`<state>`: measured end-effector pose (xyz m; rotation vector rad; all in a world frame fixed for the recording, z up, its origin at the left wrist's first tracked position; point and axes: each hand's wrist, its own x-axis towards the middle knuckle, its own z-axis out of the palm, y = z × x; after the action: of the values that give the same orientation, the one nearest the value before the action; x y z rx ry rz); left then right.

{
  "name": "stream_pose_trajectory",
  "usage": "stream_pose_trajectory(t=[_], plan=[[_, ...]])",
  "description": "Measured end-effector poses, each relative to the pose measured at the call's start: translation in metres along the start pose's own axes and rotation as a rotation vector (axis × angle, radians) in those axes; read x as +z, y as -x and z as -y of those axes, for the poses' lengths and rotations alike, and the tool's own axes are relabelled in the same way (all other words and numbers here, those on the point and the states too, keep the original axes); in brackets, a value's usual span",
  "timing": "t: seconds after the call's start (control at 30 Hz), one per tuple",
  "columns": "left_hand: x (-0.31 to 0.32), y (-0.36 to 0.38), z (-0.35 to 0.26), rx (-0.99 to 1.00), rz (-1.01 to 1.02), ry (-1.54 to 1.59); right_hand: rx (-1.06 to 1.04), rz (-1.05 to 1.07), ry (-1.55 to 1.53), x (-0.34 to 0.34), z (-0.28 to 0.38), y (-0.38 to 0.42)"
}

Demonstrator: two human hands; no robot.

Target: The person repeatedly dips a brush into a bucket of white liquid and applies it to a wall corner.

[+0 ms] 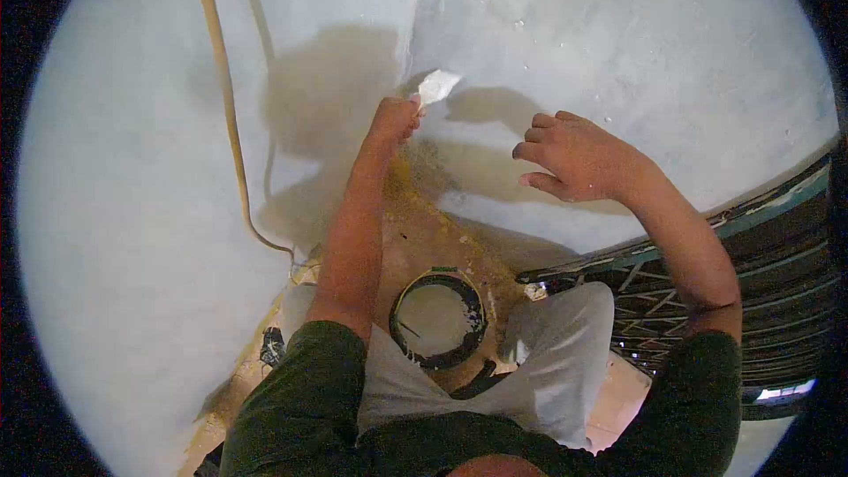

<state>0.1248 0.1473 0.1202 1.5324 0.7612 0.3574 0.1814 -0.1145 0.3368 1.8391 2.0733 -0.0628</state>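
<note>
My left hand [395,120] is closed around a putty knife [437,87], raised close to the wall corner. White paste seems to coat the blade, which points up and to the right; the fist hides the handle. My right hand [579,159] hovers in front of the right-hand wall with nothing in it. Its fingers are loosely bent, and the thumb stands apart from them. Between my knees on the floor sits a round black bucket [482,307] with pale grey-white paste inside and smears along its rim.
Pale walls [132,168] meet at a corner ahead. A yellowish hose or cable [225,79] hangs down the left wall to the stained floor [415,230]. At the right, a dark metal lattice [760,283] runs beside my arm and knee.
</note>
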Motion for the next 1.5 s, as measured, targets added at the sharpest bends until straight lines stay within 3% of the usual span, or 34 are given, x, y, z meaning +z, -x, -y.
stream_pose_trajectory(t=[0.1, 0.17, 0.23, 0.27, 0.33, 0.43, 0.57, 0.63, 0.77, 0.83, 0.87, 0.93, 1.03, 1.17, 1.23, 1.33, 1.47, 1.5], plan=[[-0.001, -0.004, 0.001, -0.064, 0.093, 0.157, 0.050, -0.083, -0.093, 0.018, 0.003, 0.001], [0.003, -0.030, 0.036, -0.105, 0.153, 0.212, 0.076, -0.116, -0.151, 0.037, 0.006, -0.003], [0.013, -0.070, 0.096, 0.481, 0.292, -0.166, 0.128, -0.181, -0.280, 0.061, 0.012, -0.004], [0.028, -0.067, 0.101, 0.476, 0.296, -0.173, 0.130, -0.184, -0.289, 0.079, 0.015, -0.004], [0.065, -0.053, 0.114, -0.169, 0.016, 0.008, 0.085, -0.262, -0.438, 0.118, 0.020, -0.006], [0.079, -0.076, 0.177, -0.249, 0.084, 0.034, 0.136, -0.135, -0.546, 0.150, 0.027, -0.008], [0.080, -0.110, 0.298, -0.380, 0.172, 0.057, 0.140, -0.156, -0.595, 0.174, 0.033, -0.006], [0.079, -0.120, 0.334, -0.100, 0.156, -0.746, 0.148, -0.210, -0.721, 0.204, 0.031, -0.008], [0.080, -0.089, 0.324, -0.293, 0.096, -0.571, 0.180, 0.022, -0.621, 0.223, 0.029, -0.020], [0.073, -0.105, 0.328, -0.118, 0.331, -1.105, 0.141, -0.027, -0.642, 0.231, 0.028, -0.021], [0.078, -0.084, 0.293, -0.118, 0.335, -1.103, 0.144, -0.023, -0.642, 0.236, 0.027, -0.021], [0.080, -0.046, 0.208, -0.147, -0.243, -0.674, 0.092, -0.037, -0.617, 0.246, 0.025, -0.021], [0.053, -0.077, 0.214, -0.073, -0.178, -0.732, 0.095, -0.064, -0.648, 0.255, 0.021, -0.017], [0.035, -0.057, 0.169, -0.053, -0.246, -0.604, 0.155, 0.034, -0.622, 0.229, 0.018, -0.016], [0.017, -0.054, 0.150, -0.017, 0.016, -0.493, 0.153, 0.106, -0.782, 0.219, 0.017, -0.018], [0.004, -0.048, 0.113, 0.058, -0.010, -0.694, 0.129, -0.013, -0.676, 0.244, 0.019, -0.021], [-0.022, -0.052, 0.119, 0.251, -0.023, -0.591, 0.132, 0.050, -0.666, 0.239, 0.022, -0.025], [-0.027, -0.057, 0.123, 0.057, 0.153, -0.030, 0.173, 0.057, -0.650, 0.236, 0.025, -0.024]])
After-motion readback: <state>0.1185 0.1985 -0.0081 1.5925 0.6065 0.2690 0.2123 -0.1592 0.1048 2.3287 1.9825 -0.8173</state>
